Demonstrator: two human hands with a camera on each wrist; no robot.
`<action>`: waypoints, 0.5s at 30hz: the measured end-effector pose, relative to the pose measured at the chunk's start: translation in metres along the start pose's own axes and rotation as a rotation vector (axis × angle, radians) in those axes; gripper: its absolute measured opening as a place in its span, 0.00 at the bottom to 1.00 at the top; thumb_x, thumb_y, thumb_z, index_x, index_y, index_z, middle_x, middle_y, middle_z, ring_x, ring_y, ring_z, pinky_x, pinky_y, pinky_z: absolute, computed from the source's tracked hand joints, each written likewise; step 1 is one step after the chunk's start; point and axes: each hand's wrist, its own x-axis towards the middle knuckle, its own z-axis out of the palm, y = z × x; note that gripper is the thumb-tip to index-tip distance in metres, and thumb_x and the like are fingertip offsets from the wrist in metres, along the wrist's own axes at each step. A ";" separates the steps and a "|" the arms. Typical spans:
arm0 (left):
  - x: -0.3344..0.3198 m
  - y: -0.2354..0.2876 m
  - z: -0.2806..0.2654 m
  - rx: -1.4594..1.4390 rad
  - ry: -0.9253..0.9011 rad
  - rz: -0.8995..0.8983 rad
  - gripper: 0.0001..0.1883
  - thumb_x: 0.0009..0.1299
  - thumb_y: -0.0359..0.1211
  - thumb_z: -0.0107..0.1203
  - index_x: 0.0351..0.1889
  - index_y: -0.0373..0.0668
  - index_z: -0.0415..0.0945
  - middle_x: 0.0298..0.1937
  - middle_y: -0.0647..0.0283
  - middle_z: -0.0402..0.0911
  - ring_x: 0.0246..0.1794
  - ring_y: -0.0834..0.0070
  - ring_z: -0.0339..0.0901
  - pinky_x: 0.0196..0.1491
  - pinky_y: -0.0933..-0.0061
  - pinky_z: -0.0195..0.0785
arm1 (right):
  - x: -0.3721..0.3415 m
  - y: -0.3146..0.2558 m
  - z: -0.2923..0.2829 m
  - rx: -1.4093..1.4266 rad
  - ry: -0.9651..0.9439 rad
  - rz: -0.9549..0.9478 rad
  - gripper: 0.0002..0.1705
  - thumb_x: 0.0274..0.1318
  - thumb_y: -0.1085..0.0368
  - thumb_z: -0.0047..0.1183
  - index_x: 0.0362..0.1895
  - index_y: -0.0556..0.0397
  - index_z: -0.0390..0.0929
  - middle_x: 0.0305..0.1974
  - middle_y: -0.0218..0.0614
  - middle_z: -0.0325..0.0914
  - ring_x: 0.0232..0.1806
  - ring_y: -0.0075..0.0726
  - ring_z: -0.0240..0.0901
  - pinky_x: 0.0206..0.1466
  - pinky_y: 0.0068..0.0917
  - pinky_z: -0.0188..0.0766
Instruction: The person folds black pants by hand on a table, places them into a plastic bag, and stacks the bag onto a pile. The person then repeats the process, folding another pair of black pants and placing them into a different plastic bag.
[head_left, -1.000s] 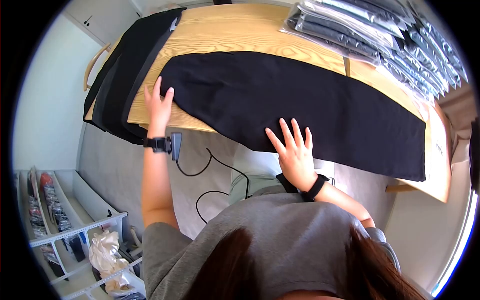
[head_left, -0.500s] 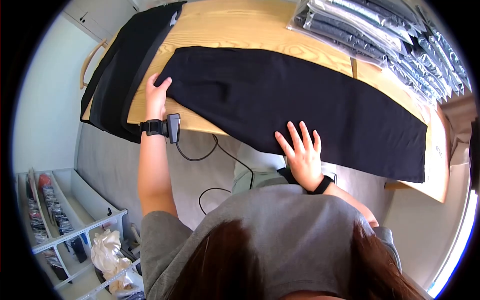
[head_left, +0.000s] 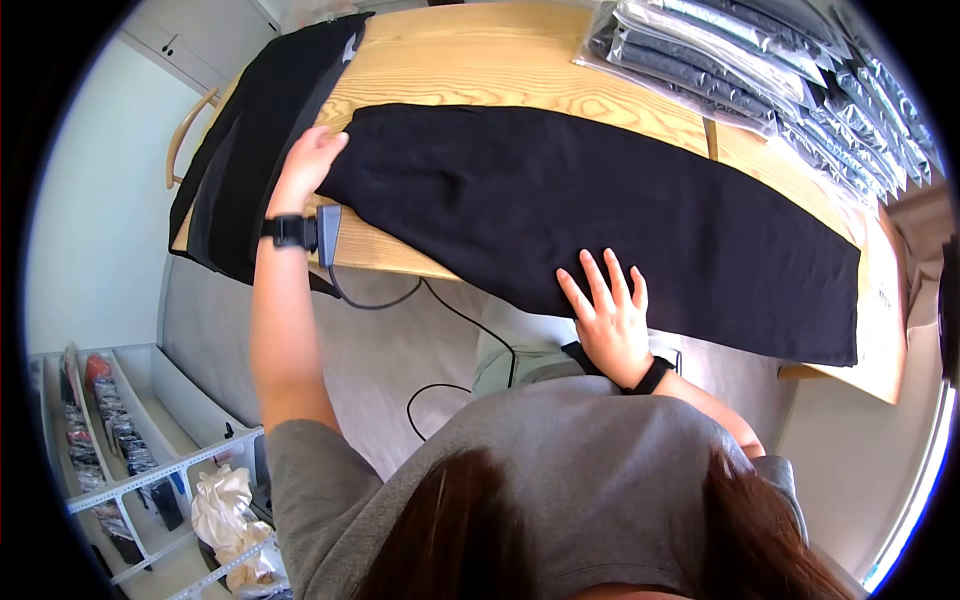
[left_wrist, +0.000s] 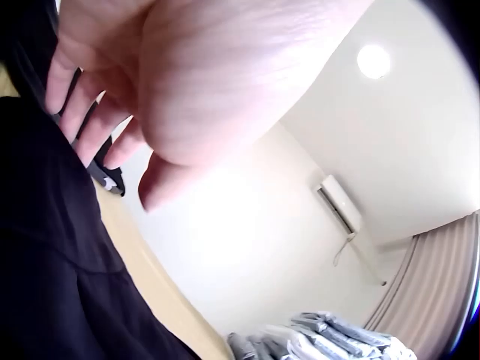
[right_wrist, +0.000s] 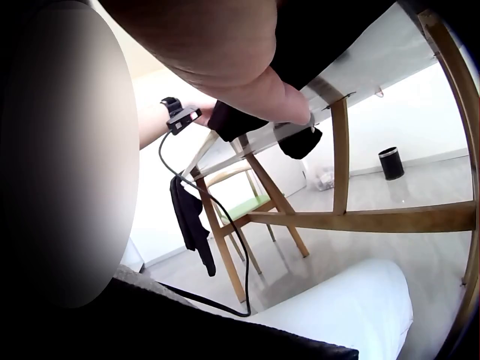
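A long black garment [head_left: 600,200] lies spread across the wooden table, its near edge hanging slightly over the front. At its narrow left end is my left hand [head_left: 312,160], with fingertips by the cloth's edge. The left wrist view shows that hand [left_wrist: 187,82] with fingers loosely extended and thumb apart, beside the dark cloth [left_wrist: 45,240]; no cloth is pinched there. My right hand [head_left: 612,330] rests flat on the garment's near edge, fingers spread. In the right wrist view its thumb side [right_wrist: 247,82] shows below the table edge, against black cloth.
More dark garments [head_left: 250,150] drape over the table's left end. Bagged, folded clothes [head_left: 700,60] are stacked at the back right of the table [head_left: 450,50]. A divided bin [head_left: 150,400] stands at lower left. A cable [head_left: 440,300] hangs from my left wrist device.
My left hand has shifted left and turned, from spread fingers at the garment's left end to its outer edge. The left end has moved slightly. My right hand stays pressed on the cloth.
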 end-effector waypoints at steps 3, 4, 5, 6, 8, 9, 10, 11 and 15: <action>0.026 0.001 0.004 -0.085 -0.385 -0.324 0.20 0.66 0.37 0.57 0.49 0.29 0.74 0.43 0.56 0.81 0.44 0.70 0.78 0.51 0.73 0.68 | 0.001 -0.001 0.002 -0.002 0.019 0.021 0.37 0.45 0.70 0.50 0.64 0.33 0.64 0.65 0.38 0.60 0.65 0.50 0.57 0.62 0.58 0.50; 0.030 -0.004 0.008 -0.148 -0.392 -0.315 0.19 0.65 0.34 0.58 0.47 0.28 0.74 0.42 0.54 0.81 0.42 0.69 0.79 0.48 0.72 0.69 | 0.001 -0.001 0.002 -0.012 0.011 0.022 0.37 0.45 0.70 0.50 0.64 0.32 0.64 0.65 0.38 0.60 0.65 0.49 0.57 0.62 0.58 0.50; 0.033 -0.002 0.008 -0.210 -0.401 -0.306 0.17 0.63 0.31 0.59 0.45 0.27 0.74 0.40 0.53 0.81 0.40 0.68 0.79 0.46 0.72 0.70 | 0.000 -0.001 0.003 -0.021 0.003 0.025 0.37 0.45 0.69 0.49 0.64 0.32 0.64 0.65 0.37 0.60 0.66 0.49 0.57 0.62 0.57 0.50; 0.037 0.000 0.009 -0.316 -0.403 -0.362 0.16 0.63 0.24 0.56 0.49 0.29 0.73 0.45 0.54 0.80 0.44 0.69 0.78 0.49 0.72 0.69 | 0.001 0.000 0.001 -0.025 -0.015 0.028 0.37 0.45 0.69 0.49 0.64 0.32 0.64 0.65 0.36 0.61 0.66 0.48 0.56 0.62 0.57 0.50; 0.039 0.010 0.014 -0.372 -0.261 -0.192 0.17 0.63 0.22 0.54 0.51 0.30 0.71 0.48 0.54 0.79 0.47 0.70 0.77 0.51 0.72 0.68 | 0.001 0.000 0.000 -0.027 -0.018 0.031 0.37 0.46 0.69 0.49 0.64 0.31 0.64 0.65 0.36 0.60 0.66 0.48 0.56 0.63 0.57 0.50; 0.038 0.019 0.016 -0.433 -0.115 -0.029 0.18 0.64 0.20 0.53 0.53 0.32 0.70 0.50 0.55 0.78 0.49 0.72 0.76 0.53 0.73 0.67 | 0.001 0.001 0.000 -0.031 -0.025 0.024 0.37 0.46 0.69 0.49 0.64 0.31 0.64 0.65 0.36 0.60 0.66 0.48 0.56 0.63 0.57 0.51; 0.037 0.028 0.018 -0.405 0.018 0.026 0.20 0.64 0.18 0.51 0.56 0.34 0.68 0.52 0.57 0.76 0.51 0.73 0.74 0.56 0.73 0.65 | 0.001 0.000 0.000 -0.038 -0.032 0.025 0.37 0.46 0.69 0.49 0.64 0.31 0.63 0.66 0.36 0.60 0.66 0.48 0.56 0.63 0.57 0.51; 0.044 0.028 0.015 -0.453 -0.048 0.018 0.20 0.64 0.18 0.51 0.56 0.35 0.68 0.51 0.57 0.77 0.52 0.71 0.74 0.56 0.73 0.65 | 0.002 0.001 0.000 -0.041 -0.029 0.030 0.37 0.46 0.69 0.49 0.64 0.31 0.63 0.66 0.36 0.60 0.66 0.48 0.56 0.63 0.57 0.51; 0.082 -0.020 0.042 -0.070 -0.086 0.058 0.27 0.61 0.20 0.56 0.60 0.35 0.67 0.54 0.53 0.77 0.54 0.67 0.74 0.57 0.73 0.64 | 0.000 0.001 0.001 -0.051 -0.054 0.025 0.37 0.46 0.69 0.48 0.65 0.30 0.63 0.66 0.35 0.60 0.67 0.47 0.56 0.63 0.57 0.50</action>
